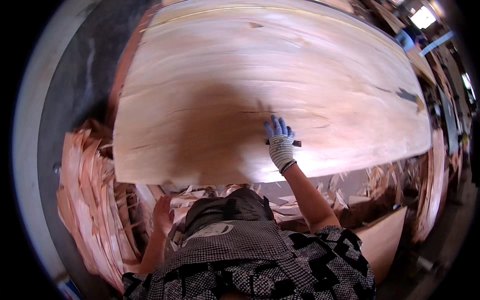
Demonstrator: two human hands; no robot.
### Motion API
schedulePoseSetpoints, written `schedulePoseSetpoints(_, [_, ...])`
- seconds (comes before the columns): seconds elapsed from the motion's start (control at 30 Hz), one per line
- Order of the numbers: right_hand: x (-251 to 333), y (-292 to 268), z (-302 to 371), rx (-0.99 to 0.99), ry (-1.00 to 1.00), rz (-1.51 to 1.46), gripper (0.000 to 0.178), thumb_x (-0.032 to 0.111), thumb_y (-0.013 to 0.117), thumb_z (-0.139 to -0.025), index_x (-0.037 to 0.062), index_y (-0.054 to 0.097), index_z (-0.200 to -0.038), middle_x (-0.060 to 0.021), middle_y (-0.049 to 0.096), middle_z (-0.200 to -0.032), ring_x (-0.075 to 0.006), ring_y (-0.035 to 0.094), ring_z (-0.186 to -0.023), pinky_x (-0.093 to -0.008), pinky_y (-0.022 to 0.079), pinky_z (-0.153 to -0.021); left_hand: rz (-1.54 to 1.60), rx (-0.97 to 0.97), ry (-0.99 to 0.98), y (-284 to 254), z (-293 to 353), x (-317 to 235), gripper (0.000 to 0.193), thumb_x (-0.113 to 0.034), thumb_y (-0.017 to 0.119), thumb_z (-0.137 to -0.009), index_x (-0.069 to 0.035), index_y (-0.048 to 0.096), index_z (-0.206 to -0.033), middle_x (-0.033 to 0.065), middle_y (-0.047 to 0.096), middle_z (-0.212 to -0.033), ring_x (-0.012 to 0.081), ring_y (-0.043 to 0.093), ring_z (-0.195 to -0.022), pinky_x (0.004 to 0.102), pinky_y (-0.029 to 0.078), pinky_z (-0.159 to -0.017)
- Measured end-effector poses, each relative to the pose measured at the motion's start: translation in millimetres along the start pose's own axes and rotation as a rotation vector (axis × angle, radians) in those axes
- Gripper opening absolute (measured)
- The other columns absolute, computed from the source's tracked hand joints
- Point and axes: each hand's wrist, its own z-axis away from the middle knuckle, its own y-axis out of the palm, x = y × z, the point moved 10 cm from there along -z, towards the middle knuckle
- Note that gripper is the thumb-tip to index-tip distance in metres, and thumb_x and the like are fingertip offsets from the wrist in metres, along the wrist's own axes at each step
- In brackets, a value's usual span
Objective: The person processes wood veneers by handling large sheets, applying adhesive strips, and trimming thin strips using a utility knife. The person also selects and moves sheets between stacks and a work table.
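Observation:
A large pale sheet of wood veneer point(350, 110) spreads in front of me, with a few dark cracks and a dark torn spot near its right edge. My right hand point(281, 140) wears a striped white glove with blue fingertips and rests on the sheet near its front edge, fingers stretched forward. A narrow dark bar-shaped tool point(298, 143) sticks out on both sides of its palm; its exact kind is hidden. My bare left hand point(163, 215) hangs low on the left, off the sheet, with fingers extended and nothing seen in it.
A thick bundle of veneer strips point(92, 200) stands at the left, beside a dark grey surface point(67, 110). Veneer scraps point(345, 195) litter the area below the sheet's front edge. A yellow line point(210, 10) crosses the far part of the sheet. Another veneer piece point(385, 240) leans at the lower right.

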Motion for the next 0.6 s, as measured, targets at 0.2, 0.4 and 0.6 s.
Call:
schedulePoseSetpoints(0.2, [47.2, 36.5, 0.1, 0.119, -0.038, -0.024, 0.034, 0.018, 0.053, -0.078, 0.0142, 0.051, -0.112, -0.0101, 0.038, -0.129, -0.0290, 0.035, -0.118, -0.0480, 0.032, -0.091, 0.033, 0.046, -0.304, 34.8, 98.6, 77.1, 0.047, -0.009, 0.053, -0.074, -0.005, 0.043, -0.120, 0.0172, 0.042, -0.125, 0.0334, 0.039, -0.116, 0.0414, 0.031, -0.098])
schedulePoseSetpoints(0.4, [107.7, 59.4, 44.2, 0.277, -0.068, 0.245, 0.043, 0.016, 0.046, -0.083, 0.0193, 0.039, -0.126, -0.0085, 0.027, -0.139, -0.0270, 0.028, -0.126, -0.0452, 0.031, -0.095, 0.212, 0.159, -0.451, 62.6, 148.7, 125.4, 0.046, -0.017, 0.048, -0.079, -0.006, 0.040, -0.124, 0.0161, 0.041, -0.127, 0.0333, 0.037, -0.118, 0.0417, 0.031, -0.098])
schedulePoseSetpoints(0.6, [162.7, 58.8, 38.6, 0.258, 0.015, 0.017, 0.055, 0.013, 0.051, -0.080, 0.0175, 0.032, -0.132, -0.0091, 0.026, -0.139, -0.0265, 0.033, -0.123, -0.0418, 0.035, -0.092, 0.153, 0.033, -0.373, 70.9, 182.1, 194.1, 0.050, -0.013, 0.054, -0.073, -0.003, 0.042, -0.120, 0.0166, 0.046, -0.122, 0.0340, 0.042, -0.112, 0.0413, 0.035, -0.095])
